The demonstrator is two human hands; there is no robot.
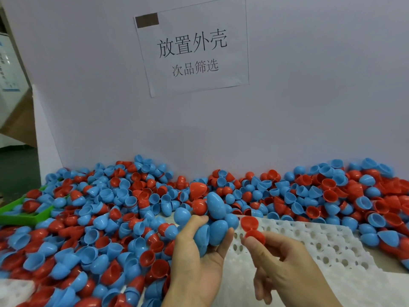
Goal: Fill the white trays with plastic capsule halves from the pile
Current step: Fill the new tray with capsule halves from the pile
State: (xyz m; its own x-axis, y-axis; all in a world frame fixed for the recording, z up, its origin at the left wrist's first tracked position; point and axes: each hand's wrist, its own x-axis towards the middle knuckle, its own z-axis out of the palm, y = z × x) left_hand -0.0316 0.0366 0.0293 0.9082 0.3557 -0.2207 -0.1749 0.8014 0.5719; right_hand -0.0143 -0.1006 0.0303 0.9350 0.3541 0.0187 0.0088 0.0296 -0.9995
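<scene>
Two bare hands, no gloves, rings or sleeves

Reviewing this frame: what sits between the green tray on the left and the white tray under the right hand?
In the head view, only the pile of red and blue capsule halves fills the stretch between the green tray and the white tray; the left hand grips blue halves at its near end.

Paper sign with Chinese characters on white board; green bin left.

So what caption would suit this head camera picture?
Left hand cradles blue capsule halves while right hand pinches a red half over the white tray.
</scene>
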